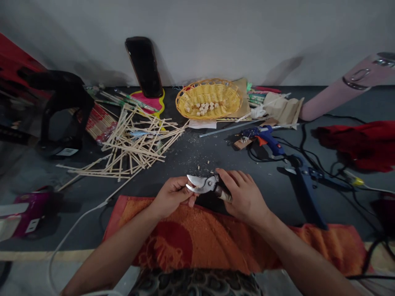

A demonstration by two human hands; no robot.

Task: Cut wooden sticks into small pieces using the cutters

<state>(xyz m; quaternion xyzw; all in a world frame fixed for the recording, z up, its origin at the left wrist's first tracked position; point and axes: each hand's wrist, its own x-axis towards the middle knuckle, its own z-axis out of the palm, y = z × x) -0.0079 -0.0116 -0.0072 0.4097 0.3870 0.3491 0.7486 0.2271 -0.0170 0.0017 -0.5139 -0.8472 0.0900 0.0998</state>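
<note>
My right hand [245,195] is wrapped round the handles of a pair of pruning shears [202,183], whose silver blades point left and stand apart. Just at the blade tips, my left hand [173,195] is closed in a pinch; whatever its fingers hold is too small or hidden to name. A few tiny cut wooden bits [207,162] lie on the dark table beyond the shears. Farther back, a yellow wicker basket [188,96] holds several small pale wooden pieces [206,108]. To the left spreads a loose pile of thin wooden sticks [132,148].
A blue glue gun [267,139] and a dark blue long-handled tool [305,185] lie right, among cables. A pink bottle [335,94] stands behind them. One phone [144,65] leans on the wall. An orange towel [216,238] covers the front edge; a black stand [63,111] is left.
</note>
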